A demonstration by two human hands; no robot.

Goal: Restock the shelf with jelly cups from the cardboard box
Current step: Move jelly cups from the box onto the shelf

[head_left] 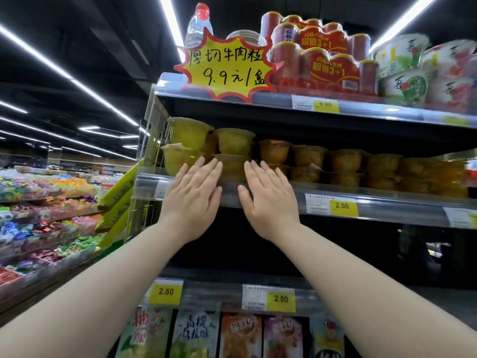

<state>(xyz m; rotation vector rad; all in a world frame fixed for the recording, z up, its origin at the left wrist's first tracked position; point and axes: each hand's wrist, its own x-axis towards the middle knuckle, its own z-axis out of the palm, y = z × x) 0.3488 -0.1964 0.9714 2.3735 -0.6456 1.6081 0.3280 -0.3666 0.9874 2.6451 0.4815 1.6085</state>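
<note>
Two flat hands, left hand (192, 202) and right hand (271, 202): fingers (214, 167) straight, gripping nothing, at shelf (374, 205) edge; jelly cups (233, 140) just beyond fingers.

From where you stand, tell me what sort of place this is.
Very likely a supermarket aisle. The shelf carries yellow price tags reading 2.50, a hand-written starburst sign prices another product, and jelly cups sit stacked in rows. Wrapped sweets fill the display to the left.
</note>
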